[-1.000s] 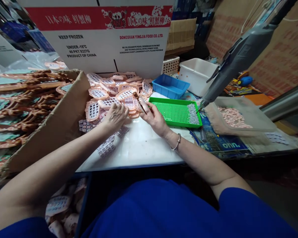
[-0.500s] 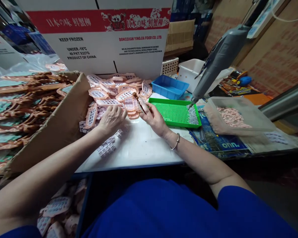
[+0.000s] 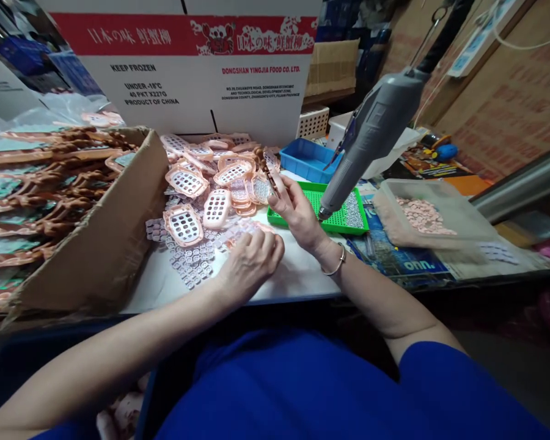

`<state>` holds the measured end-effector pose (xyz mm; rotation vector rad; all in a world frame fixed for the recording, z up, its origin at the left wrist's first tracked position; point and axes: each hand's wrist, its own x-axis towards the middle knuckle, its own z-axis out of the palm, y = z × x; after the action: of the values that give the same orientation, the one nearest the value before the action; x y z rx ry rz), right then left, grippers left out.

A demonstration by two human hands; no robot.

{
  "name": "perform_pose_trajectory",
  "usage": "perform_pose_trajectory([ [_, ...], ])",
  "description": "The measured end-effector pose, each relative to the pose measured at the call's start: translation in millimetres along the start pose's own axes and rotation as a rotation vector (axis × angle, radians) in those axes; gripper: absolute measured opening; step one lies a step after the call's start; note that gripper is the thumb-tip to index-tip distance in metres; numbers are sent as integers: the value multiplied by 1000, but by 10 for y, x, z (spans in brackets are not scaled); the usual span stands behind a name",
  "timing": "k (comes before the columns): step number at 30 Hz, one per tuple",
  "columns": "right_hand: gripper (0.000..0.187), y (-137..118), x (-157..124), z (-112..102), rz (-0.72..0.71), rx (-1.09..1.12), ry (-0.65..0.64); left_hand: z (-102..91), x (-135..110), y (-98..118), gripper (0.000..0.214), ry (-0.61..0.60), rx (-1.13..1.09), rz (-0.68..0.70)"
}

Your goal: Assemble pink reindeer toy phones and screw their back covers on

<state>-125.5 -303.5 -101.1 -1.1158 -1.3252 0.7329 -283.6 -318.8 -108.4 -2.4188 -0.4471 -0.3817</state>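
My right hand point(image 3: 300, 214) is raised left of the green tray, fingers closed round a pink-and-brown plastic piece point(image 3: 275, 177) seen mostly edge-on. Lower and closer to me, my left hand point(image 3: 256, 263) has curled fingers; what they grip, if anything, is hidden. Just beyond its knuckles lies a blurred, pale see-through piece point(image 3: 236, 233). Pink plastic covers with rows of holes point(image 3: 184, 225) are heaped behind the hands. Small light grey button pads point(image 3: 190, 263) lie left of my left hand. An electric screwdriver point(image 3: 371, 140) hangs with its tip beside my right hand.
The green perforated tray point(image 3: 318, 228) holds small screws point(image 3: 354, 211). Behind it sits a blue tray point(image 3: 308, 160). A clear tub point(image 3: 467, 226) with small pink parts stands right. A cardboard box point(image 3: 87, 244) of brown-and-pink assemblies is at left; a printed white carton point(image 3: 187, 116) stands behind.
My left hand has moved right and toward me from the heap, where several covers now lie differently. My right hand has risen slightly rightward with its piece. The screwdriver has swung left and nearer.
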Motion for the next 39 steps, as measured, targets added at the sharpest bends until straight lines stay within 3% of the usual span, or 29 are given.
perform_pose_trajectory([
  [7, 69, -109, -191, -47, -5, 31, -25, -7, 197, 508, 24, -140, -278, 28],
  [9, 73, -112, -253, -96, 21, 6, -18, 25, 192, 524, 21, -53, -313, 18],
  [11, 74, -123, -319, -166, 37, -29, -3, 59, 115, 457, 19, 109, -348, -18],
  [13, 73, -140, -387, -245, 43, -55, 19, 105, -17, 321, 26, 250, -416, -92],
  [15, 73, -155, -450, -320, 58, -69, 37, 176, -159, 150, 37, 290, -519, -215],
  [17, 73, -156, -501, -373, 80, -76, 46, 270, -261, -15, 44, 220, -649, -350],
  [20, 73, -128, -549, -400, 96, -84, 47, 401, -273, -185, 57, -16, -804, -453],
  [23, 73, -82, -580, -385, 100, -78, 43, 456, -137, -261, 68, -222, -835, -405],
  [26, 71, -51, -623, -375, 106, -77, 33, 471, 36, -311, 68, -294, -849, -308],
  [30, 70, -27, -699, -394, 131, -106, 26, 530, 157, -375, 57, -377, -1041, -194],
  [32, 70, -8, -730, -407, 148, -113, 34, 567, 159, -385, 50, -328, -1128, -175],
  [34, 71, 19, -752, -415, 164, -103, 46, 597, 134, -376, 44, -205, -1165, -157],
  [39, 74, 70, -773, -403, 155, -68, 48, 658, 45, -324, 29, 97, -1065, -103],
])
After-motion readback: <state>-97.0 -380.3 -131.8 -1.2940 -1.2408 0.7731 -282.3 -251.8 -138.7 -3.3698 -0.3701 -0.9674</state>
